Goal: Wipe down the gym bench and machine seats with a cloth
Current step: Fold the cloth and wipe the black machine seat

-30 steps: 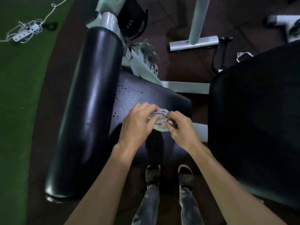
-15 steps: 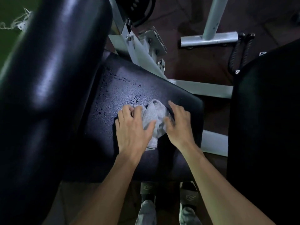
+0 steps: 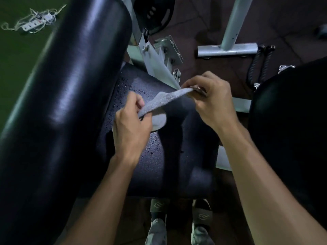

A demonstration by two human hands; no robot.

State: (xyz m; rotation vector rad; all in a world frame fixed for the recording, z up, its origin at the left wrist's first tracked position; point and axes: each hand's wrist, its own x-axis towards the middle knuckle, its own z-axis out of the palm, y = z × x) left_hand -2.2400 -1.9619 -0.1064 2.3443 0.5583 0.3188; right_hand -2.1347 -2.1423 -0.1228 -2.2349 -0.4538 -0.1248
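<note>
A grey cloth (image 3: 164, 99) is stretched in the air between my two hands, just above a black padded machine seat (image 3: 169, 160). My left hand (image 3: 131, 124) pinches the cloth's lower left end. At the upper right end, my right hand (image 3: 210, 98) grips the other corner. Small water droplets speckle the seat near its far left and middle. A long glossy black back pad (image 3: 70, 89) rises along the seat's left side.
A second black pad (image 3: 292, 129) fills the right side. White metal frame brackets (image 3: 159, 57) and a grey post with base (image 3: 228, 46) stand beyond the seat. A white power strip (image 3: 33, 23) lies on green turf at far left. My feet (image 3: 178, 225) are below the seat.
Both hands lifted the cloth off the seat, where it lay pressed flat, and pulled it apart into a stretched strip. The view has moved closer to the seat.
</note>
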